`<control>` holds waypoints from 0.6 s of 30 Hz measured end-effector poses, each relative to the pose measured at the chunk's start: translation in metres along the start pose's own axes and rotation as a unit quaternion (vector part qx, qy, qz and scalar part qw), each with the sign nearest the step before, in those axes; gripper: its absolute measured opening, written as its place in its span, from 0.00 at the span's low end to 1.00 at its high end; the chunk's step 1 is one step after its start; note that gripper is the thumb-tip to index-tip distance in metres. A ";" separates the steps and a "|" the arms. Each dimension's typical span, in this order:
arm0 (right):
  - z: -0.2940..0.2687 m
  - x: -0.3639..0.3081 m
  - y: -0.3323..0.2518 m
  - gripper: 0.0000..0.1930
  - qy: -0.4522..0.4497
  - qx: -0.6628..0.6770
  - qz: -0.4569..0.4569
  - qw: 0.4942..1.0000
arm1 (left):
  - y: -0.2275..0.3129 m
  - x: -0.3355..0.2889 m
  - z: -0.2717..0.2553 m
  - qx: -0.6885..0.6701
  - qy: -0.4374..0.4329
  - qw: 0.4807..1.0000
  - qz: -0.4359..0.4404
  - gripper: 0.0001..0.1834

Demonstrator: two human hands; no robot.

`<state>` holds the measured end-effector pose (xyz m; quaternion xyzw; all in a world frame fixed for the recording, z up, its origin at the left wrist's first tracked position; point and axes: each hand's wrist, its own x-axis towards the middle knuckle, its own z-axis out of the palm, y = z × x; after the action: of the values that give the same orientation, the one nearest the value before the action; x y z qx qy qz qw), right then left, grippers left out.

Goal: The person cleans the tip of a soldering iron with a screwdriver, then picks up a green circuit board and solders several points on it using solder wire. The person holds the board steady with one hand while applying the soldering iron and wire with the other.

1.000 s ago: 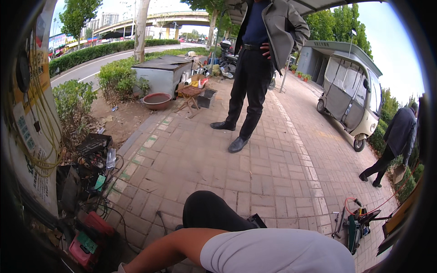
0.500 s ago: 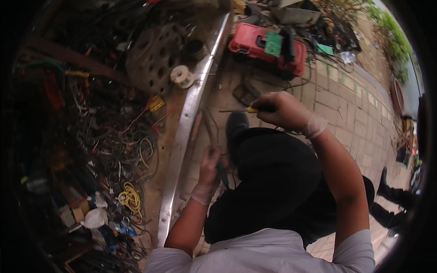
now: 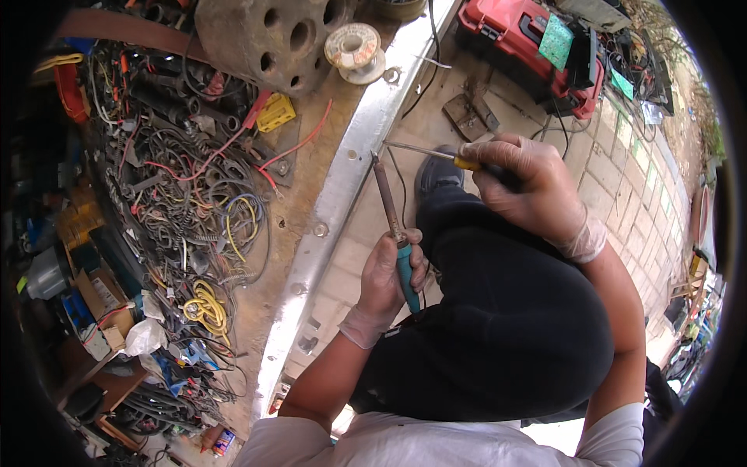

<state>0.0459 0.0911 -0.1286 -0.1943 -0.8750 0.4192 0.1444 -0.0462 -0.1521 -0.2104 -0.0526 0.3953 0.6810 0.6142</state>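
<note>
My left hand (image 3: 383, 284), in a clear thin glove, is closed round the teal handle of a soldering iron (image 3: 405, 274). The iron's brown barrel points up and away, its tip close to the metal edge of the bench. In my gloved right hand (image 3: 537, 185) is a screwdriver (image 3: 465, 163) with a yellow and black handle. Its thin shaft points left, and the shaft's end is near the soldering iron's tip; whether they touch I cannot tell. A dark cable (image 3: 400, 183) hangs behind the iron.
The bench's metal edge strip (image 3: 331, 187) runs along my left. On it sits a spool (image 3: 355, 53) beside a holed metal block (image 3: 264, 39). Tangled wires and scrap (image 3: 202, 202) cover the bench. A red toolbox (image 3: 513, 39) and a rusty metal piece (image 3: 471, 115) lie on the paving.
The view has shifted and become brighter. The soldering iron's tip and the screwdriver's end have come close together near the bench edge. Both hands keep hold of their tools.
</note>
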 end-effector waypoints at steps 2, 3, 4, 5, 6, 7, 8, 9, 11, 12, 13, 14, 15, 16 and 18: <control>0.003 0.004 -0.008 0.13 -0.009 -0.055 -0.029 0.998 | 0.000 -0.001 0.003 -0.017 -0.013 1.000 0.006 0.30; 0.004 0.004 -0.011 0.12 -0.014 -0.084 -0.040 0.996 | 0.000 -0.002 0.004 -0.015 -0.014 1.000 0.004 0.30; 0.004 0.004 -0.014 0.13 -0.020 -0.118 -0.054 0.991 | 0.000 -0.003 0.006 -0.014 -0.015 1.000 0.003 0.31; 0.004 0.006 -0.016 0.13 -0.021 -0.123 -0.053 0.991 | 0.001 -0.003 0.007 -0.015 -0.020 1.000 0.007 0.32; 0.005 0.006 -0.017 0.14 -0.023 -0.130 -0.051 0.990 | 0.001 -0.004 0.007 -0.013 -0.016 1.000 0.002 0.32; 0.005 0.007 -0.017 0.14 -0.025 -0.137 -0.050 0.989 | 0.001 -0.004 0.008 -0.015 -0.015 1.000 0.001 0.32; 0.006 0.008 -0.018 0.14 -0.025 -0.140 -0.057 0.988 | 0.001 -0.004 0.009 -0.021 -0.015 1.000 0.003 0.32; 0.006 0.009 -0.018 0.14 -0.025 -0.142 -0.065 0.987 | 0.000 -0.004 0.010 -0.016 -0.013 1.000 0.002 0.32; 0.007 0.011 -0.018 0.14 -0.032 -0.154 -0.072 0.985 | 0.000 -0.003 0.012 -0.015 -0.009 1.000 0.010 0.31; 0.007 0.012 -0.019 0.14 -0.038 -0.162 -0.072 0.983 | -0.001 -0.003 0.013 -0.013 -0.001 1.000 0.006 0.31; 0.007 0.012 -0.020 0.14 -0.045 -0.169 -0.072 0.982 | -0.001 -0.003 0.014 -0.011 0.007 1.000 0.007 0.31; 0.007 0.013 -0.020 0.14 -0.050 -0.165 -0.070 0.983 | -0.002 -0.003 0.015 -0.008 0.015 1.000 0.007 0.31; 0.007 0.014 -0.021 0.14 -0.056 -0.161 -0.068 0.983 | -0.002 -0.003 0.015 -0.009 0.016 1.000 0.005 0.31; 0.007 0.014 -0.021 0.15 -0.059 -0.155 -0.067 0.984 | -0.002 -0.003 0.015 -0.009 0.017 1.000 0.004 0.31; 0.008 0.014 -0.021 0.15 -0.055 -0.161 -0.067 0.983 | -0.002 -0.003 0.016 -0.010 0.018 1.000 0.003 0.31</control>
<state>0.0253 0.0804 -0.1151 -0.1320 -0.9488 0.2722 0.0905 -0.0375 -0.1449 -0.1988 -0.0702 0.3993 0.6858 0.6044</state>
